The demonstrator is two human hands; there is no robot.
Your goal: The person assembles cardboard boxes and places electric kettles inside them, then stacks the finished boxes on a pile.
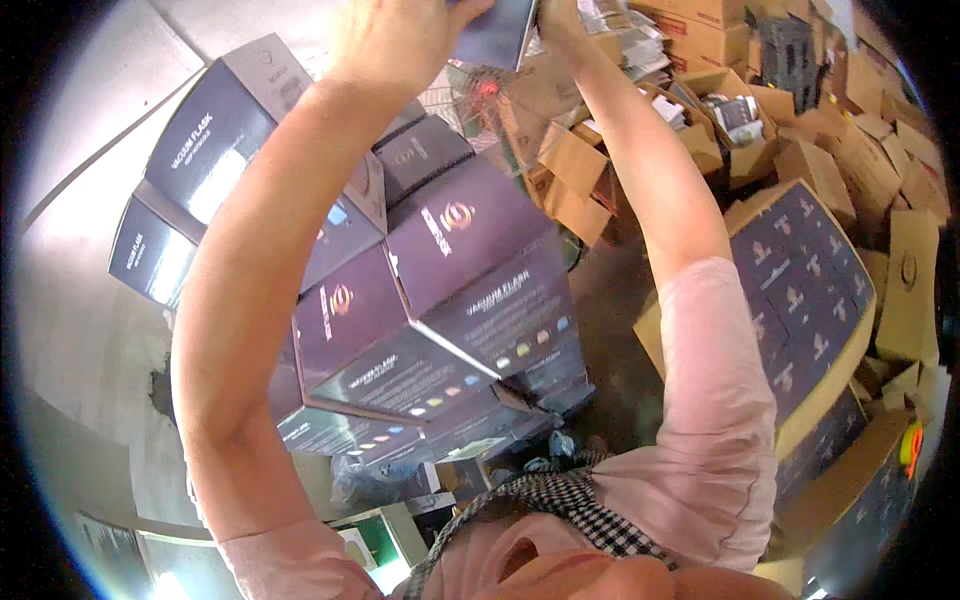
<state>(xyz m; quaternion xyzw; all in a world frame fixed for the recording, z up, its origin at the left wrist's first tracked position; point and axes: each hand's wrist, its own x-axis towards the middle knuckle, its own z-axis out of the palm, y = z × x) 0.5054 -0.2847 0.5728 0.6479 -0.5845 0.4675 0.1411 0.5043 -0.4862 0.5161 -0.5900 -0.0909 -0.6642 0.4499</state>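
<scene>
At the top edge, a dark blue cardboard box point(498, 36) is held up between my two hands, its upper part cut off by the frame. My left hand point(395, 40) grips its left side, with the thumb reaching over toward the front. On the other side my right hand point(561, 20) is closed against the box, its fingertips mostly out of sight. Under my left forearm rises a stack of similar dark boxes with glossy printed faces, among them a purple-looking box point(480, 225) on top and a taller dark box point(212, 135) behind.
To the right stands a large open carton point(850, 335) packed with dark boxes. Farther back, opened brown cartons point(575, 170) lie heaped, one carton point(735, 115) with papers inside. A wire-guarded fan point(485, 95) shows beyond the stack. Clear plastic wrap point(375, 480) lies low behind the stack.
</scene>
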